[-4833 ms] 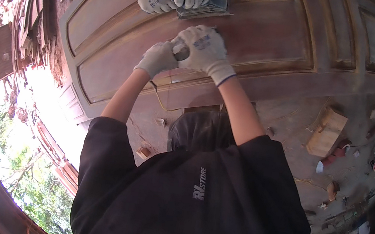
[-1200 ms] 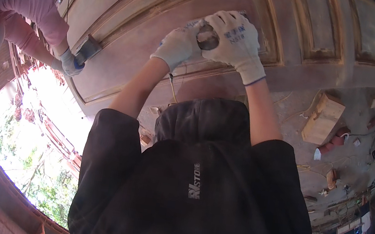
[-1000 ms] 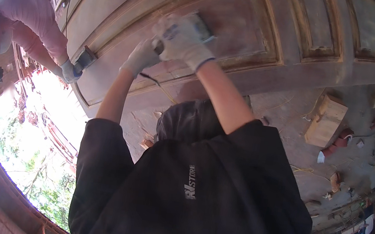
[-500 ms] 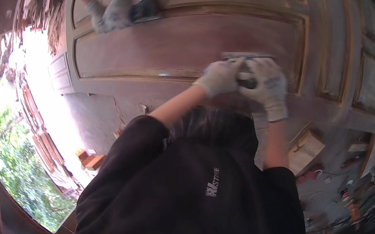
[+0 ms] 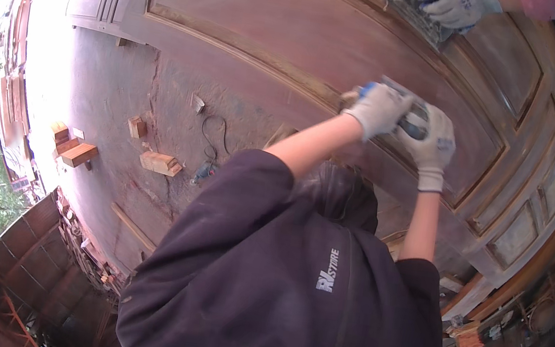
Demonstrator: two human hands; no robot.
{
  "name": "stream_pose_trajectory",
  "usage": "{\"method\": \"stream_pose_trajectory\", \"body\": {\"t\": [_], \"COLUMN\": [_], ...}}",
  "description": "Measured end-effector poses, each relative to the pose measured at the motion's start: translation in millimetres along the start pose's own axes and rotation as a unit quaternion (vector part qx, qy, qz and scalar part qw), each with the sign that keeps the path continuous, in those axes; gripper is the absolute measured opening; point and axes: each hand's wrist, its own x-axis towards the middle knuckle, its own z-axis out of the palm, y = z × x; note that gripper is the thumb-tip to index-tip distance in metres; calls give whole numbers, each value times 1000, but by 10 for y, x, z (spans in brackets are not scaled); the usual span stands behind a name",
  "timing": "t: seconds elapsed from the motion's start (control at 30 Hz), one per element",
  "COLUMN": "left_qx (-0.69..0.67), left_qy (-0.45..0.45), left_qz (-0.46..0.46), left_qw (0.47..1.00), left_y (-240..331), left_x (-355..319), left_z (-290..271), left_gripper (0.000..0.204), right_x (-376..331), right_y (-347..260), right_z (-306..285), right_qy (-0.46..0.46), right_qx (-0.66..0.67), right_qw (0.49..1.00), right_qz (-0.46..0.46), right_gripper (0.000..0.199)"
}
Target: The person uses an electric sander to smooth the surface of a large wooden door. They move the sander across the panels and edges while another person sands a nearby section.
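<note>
Both my hands wear white knit work gloves and grip a dark hand-held sander (image 5: 413,125) with a flat, pale-edged base. My left hand (image 5: 380,110) wraps its left side, fingers closed. On the right side my right hand (image 5: 432,142) is closed round the dark body. The base lies over the lower edge of a large panel in a reddish-brown wooden door (image 5: 295,48), close to the moulding. Gloves and body hide much of the sander. Across the door, a co-worker's gloved hand (image 5: 457,6) presses another flat sander (image 5: 420,16) near a moulding.
The door spans the far side, with smaller panels at right. On the dusty floor (image 5: 120,80) at left lie wood blocks (image 5: 160,163), a small power tool (image 5: 204,172) with a cord, and a wooden strip (image 5: 133,226). Timber offcuts (image 5: 470,339) crowd the lower right.
My view has turned, so the door now slopes down to the right and more floor shows at left. The co-worker's hands appear at upper right instead of upper left. My hands still grip the sander.
</note>
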Motion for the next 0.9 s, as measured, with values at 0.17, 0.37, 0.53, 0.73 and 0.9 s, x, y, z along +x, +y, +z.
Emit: {"method": "stream_pose_trajectory", "body": {"t": [0.17,0.37,0.53,0.73,0.9], "left_qx": [23,-196,-543,-457,-372], "left_qy": [-19,100,209,4,-18], "left_qz": [-122,-329,-10,-206,-249], "left_qw": [992,918,814,865,894], "left_y": [-1296,-2015,-2036,-736,-969], "left_x": [-730,-1205,-787,-998,-1291], "left_z": [-611,-826,187,-176,-534], "left_gripper": [73,83,55,63,45], "right_x": [881,1714,1567,1194,581], "right_y": [-1315,-2307,-2566,-1389,-882], "right_z": [487,860,1071,807,637], "right_qy": [-17,-101,-99,-206,-244], "right_qx": [28,98,186,223,294], "right_qw": [995,983,974,951,908], "right_qz": [-97,-121,-78,56,175], "right_gripper": [68,83,98,93,69]}}
